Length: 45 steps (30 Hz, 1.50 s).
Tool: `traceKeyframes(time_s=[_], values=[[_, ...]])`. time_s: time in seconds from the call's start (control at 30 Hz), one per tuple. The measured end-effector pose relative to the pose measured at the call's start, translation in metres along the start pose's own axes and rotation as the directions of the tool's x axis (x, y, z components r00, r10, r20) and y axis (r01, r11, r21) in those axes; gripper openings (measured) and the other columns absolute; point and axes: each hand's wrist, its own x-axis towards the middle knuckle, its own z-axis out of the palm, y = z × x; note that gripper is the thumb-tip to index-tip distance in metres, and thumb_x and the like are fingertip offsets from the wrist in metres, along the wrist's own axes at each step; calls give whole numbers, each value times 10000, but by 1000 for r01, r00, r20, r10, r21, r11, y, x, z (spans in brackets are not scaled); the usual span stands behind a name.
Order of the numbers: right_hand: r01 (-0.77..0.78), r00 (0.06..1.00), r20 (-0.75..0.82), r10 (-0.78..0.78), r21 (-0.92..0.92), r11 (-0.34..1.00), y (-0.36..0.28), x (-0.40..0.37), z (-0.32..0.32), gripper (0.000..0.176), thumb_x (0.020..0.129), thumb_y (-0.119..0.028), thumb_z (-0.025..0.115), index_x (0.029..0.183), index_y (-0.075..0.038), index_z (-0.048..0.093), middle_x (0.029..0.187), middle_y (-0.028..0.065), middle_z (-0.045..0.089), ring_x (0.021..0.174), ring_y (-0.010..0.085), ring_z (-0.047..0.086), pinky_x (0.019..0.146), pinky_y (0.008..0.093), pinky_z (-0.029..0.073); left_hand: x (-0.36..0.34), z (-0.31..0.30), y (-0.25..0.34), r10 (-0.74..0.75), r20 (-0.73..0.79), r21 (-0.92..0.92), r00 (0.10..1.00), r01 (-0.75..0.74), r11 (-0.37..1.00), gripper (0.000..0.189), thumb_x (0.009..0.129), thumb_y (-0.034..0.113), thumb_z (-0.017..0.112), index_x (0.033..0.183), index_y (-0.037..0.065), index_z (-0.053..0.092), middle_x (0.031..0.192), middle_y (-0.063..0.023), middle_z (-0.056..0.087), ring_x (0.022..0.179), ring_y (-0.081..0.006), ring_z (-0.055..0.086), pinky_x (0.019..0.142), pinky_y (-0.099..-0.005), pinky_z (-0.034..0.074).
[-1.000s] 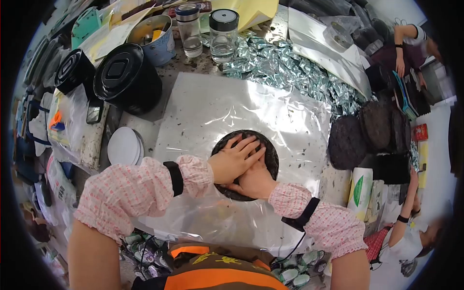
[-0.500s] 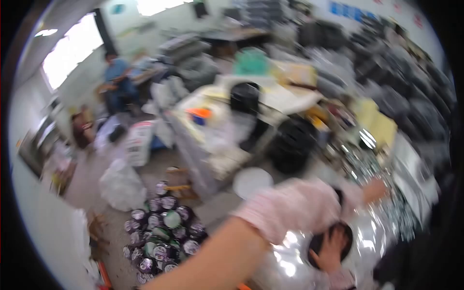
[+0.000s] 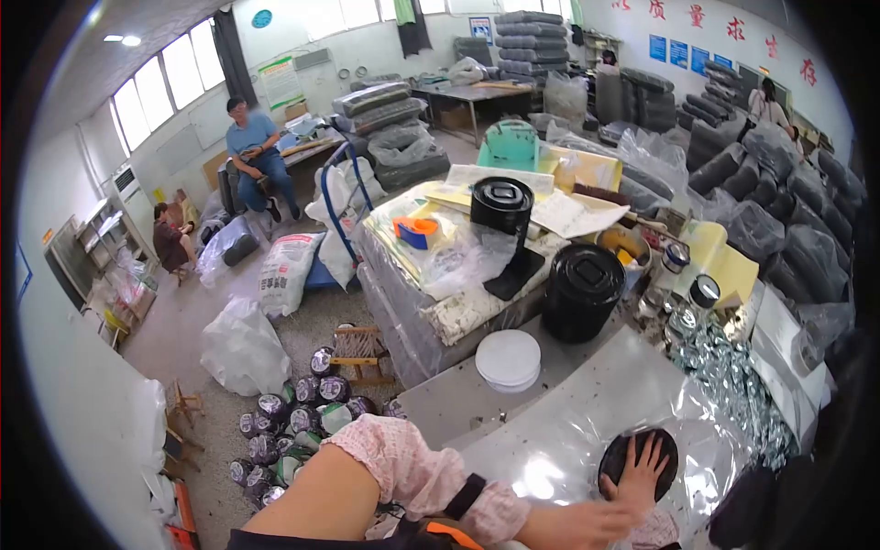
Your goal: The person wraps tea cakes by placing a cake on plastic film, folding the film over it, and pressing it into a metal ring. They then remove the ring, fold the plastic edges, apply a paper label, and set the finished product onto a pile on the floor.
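Left hand [image 3: 587, 523], extended over the foil packets [image 3: 733, 380] in the preceding frame, now drawn back beside the right hand [image 3: 640, 478]; its fingers are blurred, so their opening and any object held cannot be determined. The right hand remains palm-down on the dark round disc [image 3: 611, 458], fingers spread and pressing flat without grasping it. The disc lies on the clear plastic sheet [image 3: 568, 458], below the foil packets and well apart from the white discs [image 3: 508, 358].

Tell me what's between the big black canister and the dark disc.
Only shiny sheeting lies between the canister and the disc, as the head view shows.
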Motion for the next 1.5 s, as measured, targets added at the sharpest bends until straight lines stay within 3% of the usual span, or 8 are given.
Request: traceKeyframes(time_s=[0.17, 0.33, 0.47, 0.63, 0.73, 0.87, 1.17, 1.5], values=[[16, 989, -147, -19, -20, 1000, -9, -3, 10, 999, 776, -528, 712, 1545, -50, 291, 1583, 326, 169, 1478, 511, 111, 1139, 694, 92, -78, 22, -19, -340, 608, -372, 717, 636, 676, 382, 934, 265, 607, 1157, -43, 640, 1132, -180, 666, 1030, -307, 650, 983, -459, 459], [-35, 970, -243, 20, -57, 998, -16, -8, 13, 885, 849, -630, 625, 1489, -62, 398, 1551, 307, 282, 1459, 502, 192, 1128, 688, 174, -66, 57, -123, -417, -171, 93, 893, 436, 895, 1192, 613, 489, 864, 1478, -78, 271, 1563, -294, 266, 1469, -414, 267, 1202, -522, 221], [41, 981, -192, 17, 293, 955, 6, -30, -8, 404, 816, -304, 729, 1110, -30, 691, 1389, 252, 507, 1338, 424, 431, 1118, 492, 348, -6, 91, -114, -427, 12, -41, 904, 427, 903, 1047, 672, 546, 834, 1393, -64, 381, 1481, -301, 401, 1409, -422, 372, 1187, -535, 245], [-491, 433, -815, 385, 146, 859, 58, -127, -48, 564, 823, -115, 750, 1325, 37, 543, 1265, 230, 604, 1108, 304, 620, 955, 421, 496, 3, 104, -116, -549, -160, -49, 821, 549, 835, 497, 778, 443, 804, 963, 13, 640, 1056, -147, 689, 1070, -328, 639, 1051, -481, 406], [-450, 697, 253, 671, 883, 134, 73, -154, -54, 556, 864, -77, 721, 1368, 25, 508, 1162, 200, 658, 975, 194, 660, 855, 342, 536, 6, 107, -115, -587, -171, -29, 792, 591, 806, 332, 787, 275, 794, 984, 62, 633, 1017, -109, 668, 1035, -322, 622, 1027, -466, 415], [345, 504, -157, 849, 938, -31, 120, -166, -52, 649, 871, -60, 722, 1443, 8, 421, 1129, 144, 667, 953, 119, 646, 831, 242, 519, 14, 100, -110, -657, -140, -37, 741, 659, 751, 299, 741, 149, 774, 991, 92, 621, 1011, -87, 650, 1037, -309, 594, 1017, -450, 414], [103, 532, -824, 195, 292, 951, -8, -42, -5, 389, 885, -77, 665, 1248, 35, 581, 1164, 185, 647, 1054, 291, 626, 889, 413, 502, 25, 77, -110, -685, -155, -170, 712, 664, 728, 753, 722, 208, 818, 1371, 33, 476, 1321, -179, 523, 1263, -368, 474, 1083, -484, 374], [447, 591, -702, 398, 696, 562, 36, -43, -13, 336, 933, -172, 608, 1216, 9, 581, 1170, 140, 621, 1083, 256, 601, 978, 372, 462, 28, 91, -147, -599, -117, -362, 792, 527, 768, 294, 825, 169, 758, 1058, 62, 613, 1160, -126, 610, 1250, -368, 528, 1089, -497, 402]])
